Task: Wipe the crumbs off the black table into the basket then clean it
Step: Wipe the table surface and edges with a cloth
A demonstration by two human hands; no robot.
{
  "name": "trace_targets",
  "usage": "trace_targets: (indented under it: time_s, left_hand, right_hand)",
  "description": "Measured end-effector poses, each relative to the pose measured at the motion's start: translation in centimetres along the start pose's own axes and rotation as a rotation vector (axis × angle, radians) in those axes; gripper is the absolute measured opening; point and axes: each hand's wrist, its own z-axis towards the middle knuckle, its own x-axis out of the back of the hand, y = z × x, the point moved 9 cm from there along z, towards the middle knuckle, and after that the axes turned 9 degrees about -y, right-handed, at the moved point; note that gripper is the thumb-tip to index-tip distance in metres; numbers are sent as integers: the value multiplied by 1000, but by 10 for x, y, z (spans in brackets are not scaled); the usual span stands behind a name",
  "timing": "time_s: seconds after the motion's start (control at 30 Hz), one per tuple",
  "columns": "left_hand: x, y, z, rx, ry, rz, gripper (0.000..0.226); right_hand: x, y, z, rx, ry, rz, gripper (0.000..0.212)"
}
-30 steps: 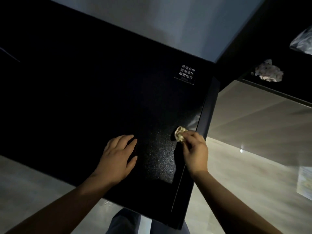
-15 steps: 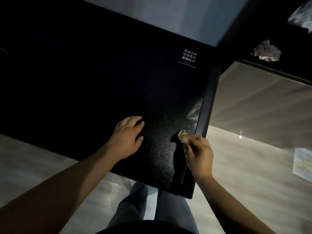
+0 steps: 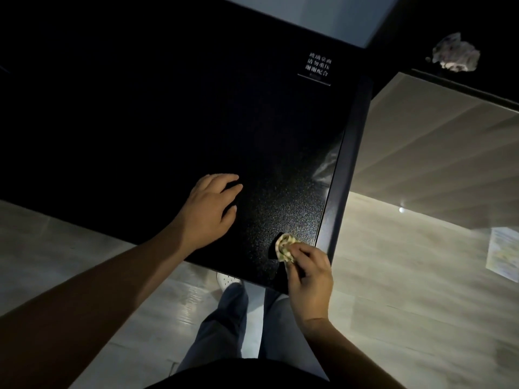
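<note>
While your right hand (image 3: pixel 309 279) is working at the near right corner of the black speckled glass-topped table (image 3: pixel 168 108), its fingers and thumb are pinching a small crumpled pale paper wad (image 3: pixel 286 247) and pressing it onto the tabletop. That wad is sticking out of your grip toward 11 o'clock from your knuckles. It is lying just beside the table's raised dark edge strip (image 3: pixel 346 164), which is passing it at 3 o'clock and running from 7 toward 1 o'clock. The table's near edge is lying close at 6 o'clock.

Your left hand (image 3: pixel 209 211) is resting on the surface with its fingers relaxed and loosely spread, holding nothing. It is sitting at about 10 o'clock from the wad and apart from it, so your right hand is being the nearer one to either edge.

By my judgement, your coming stroke is hinging on which edge the basket is waiting under, and no basket is showing, so the sweep direction is staying open. Crumbs are proving too small to pick out against the speckle.

Far off at 1 o'clock, a second crumpled grey-white wad (image 3: pixel 455 53) is lying on a separate dark surface.
</note>
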Motion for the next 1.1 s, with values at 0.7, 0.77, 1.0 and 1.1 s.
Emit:
trace_targets:
  time_s: [0.7,0.77,1.0,1.1]
  left_hand:
    - [-16,-1,-35,38,55,-222,34]
    - [-7,2,-29,46,79,-227,32]
    - [28,7,8,140,165,-218,37]
    - [40,8,37,160,178,-208,38]
  right_hand:
    - [19,-13,20,-225,103,494,15]
    - [37,-17,53,-231,161,481,19]
    - [78,-29,164,-121,181,465,18]
    - [85,-27,213,-65,136,415,17]
